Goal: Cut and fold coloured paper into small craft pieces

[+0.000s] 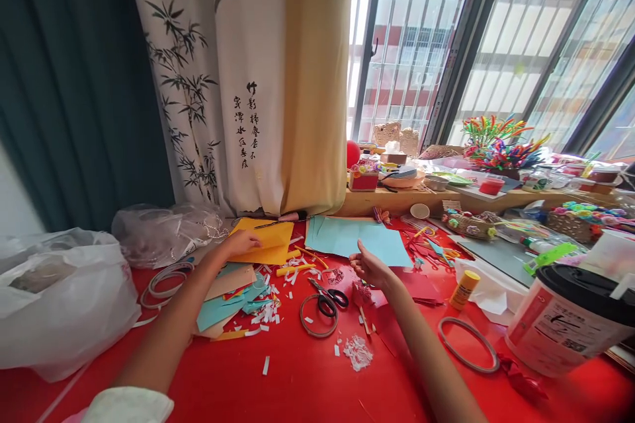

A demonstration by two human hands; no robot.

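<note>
My left hand (243, 244) is at the left part of the yellow paper (275, 238), its fingers drawn together on the sheet; the fingertips are small and partly hidden. At the near edge of the light blue paper (354, 236) hovers my right hand (370, 266), thumb raised, fingers loosely curled and apart, nothing visible between them. Scissors (326, 299) with black handles lie between my arms, overlapping a brown tape ring (311, 325). White and blue paper scraps (265, 307) are scattered below my left hand, beside a pile of blue and tan paper (225, 301).
A yellow-capped glue stick (465, 289) stands right of my right forearm, near another tape ring (469, 345) and a large lidded bucket (565, 324). White plastic bags (74, 297) sit at the left. Craft items crowd the wooden windowsill (367, 199) behind the red table (238, 386).
</note>
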